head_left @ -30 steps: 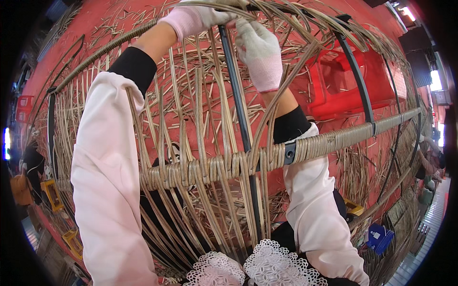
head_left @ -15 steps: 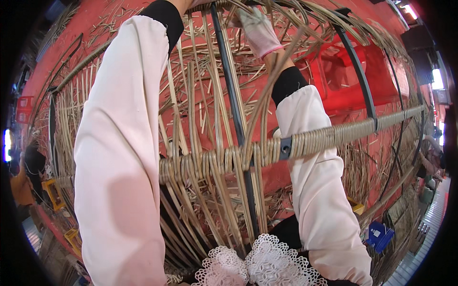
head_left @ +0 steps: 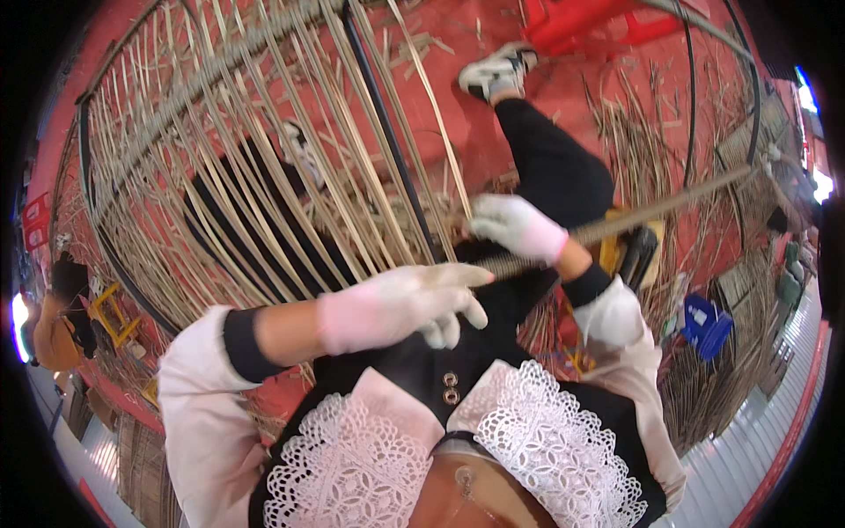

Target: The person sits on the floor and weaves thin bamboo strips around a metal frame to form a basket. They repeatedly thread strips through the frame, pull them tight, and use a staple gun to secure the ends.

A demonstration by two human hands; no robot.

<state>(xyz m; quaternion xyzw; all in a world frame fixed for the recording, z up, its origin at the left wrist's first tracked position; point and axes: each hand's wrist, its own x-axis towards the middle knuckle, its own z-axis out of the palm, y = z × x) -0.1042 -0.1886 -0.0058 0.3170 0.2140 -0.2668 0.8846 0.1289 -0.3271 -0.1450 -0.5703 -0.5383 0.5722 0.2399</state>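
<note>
A black metal frame is strung with many tan plant strands (head_left: 304, 150), running from a wrapped crossbar (head_left: 238, 66) toward the near bar (head_left: 607, 231). My right hand (head_left: 515, 227), in a white and pink glove, is at the near bar. Its fingers close on the end of one loose strand (head_left: 431, 97). My left hand (head_left: 400, 304), gloved alike, lies just nearer to me beside the same bar. Its fingers are apart and slightly bent, with nothing seen in them. A black frame rod (head_left: 383, 114) runs between the strands toward the left hand.
Strand scraps litter the red floor (head_left: 475, 167). My shoe (head_left: 499, 72) rests beyond the near bar. A red plastic stool (head_left: 607, 25) stands at the far side. A blue container (head_left: 704, 326) is at right, a yellow stool (head_left: 114, 314) at left. Another person (head_left: 57, 326) is at the left edge.
Both hands have come from the far edge of the frame back to the near bar close to my body. The view has tilted down toward my lap.
</note>
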